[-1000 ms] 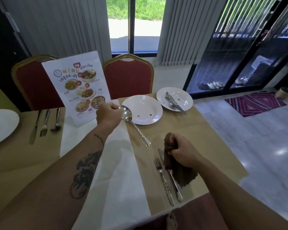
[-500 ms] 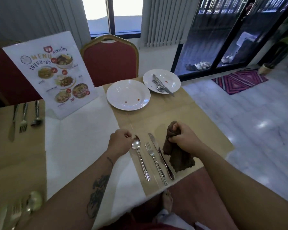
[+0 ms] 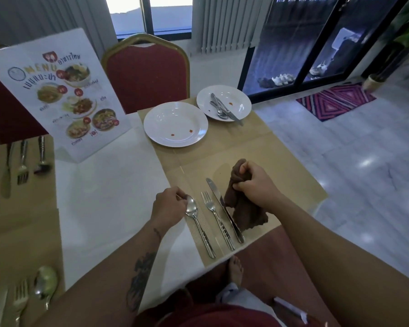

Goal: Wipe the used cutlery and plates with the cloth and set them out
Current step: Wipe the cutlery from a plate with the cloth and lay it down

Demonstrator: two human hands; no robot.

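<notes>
**A:** Why is the left grip (image 3: 169, 204) sitting so low, just below the centre of the frame?

**B:** It looks to be lining up the spoon (image 3: 200, 228). Its fingers are curling onto the bowl end and pinching it, while the handle is lying flat on the placemat (image 3: 281, 166), pointing at the lower edge. So the spoon is running down and to the right from that grip, parallel to the fork (image 3: 216, 218) and knife (image 3: 224, 208) just beside it.

**A:** And the right grip (image 3: 253, 185)?

**B:** It is clamping the brown cloth (image 3: 243, 213), bunching the top in a fist right of centre. The loose end is draping onto the mat and touching the knife. I am guessing the cloth is being kept ready for the next piece.

**A:** What is waiting?

**B:** 2 plates in the upper middle of the tabletop (image 3: 104, 185). The near plate (image 3: 161, 119) is showing 2 red spots. The far plate (image 3: 241, 102) is carrying stains and unwiped cutlery (image 3: 222, 108), well apart from both grips.
</notes>
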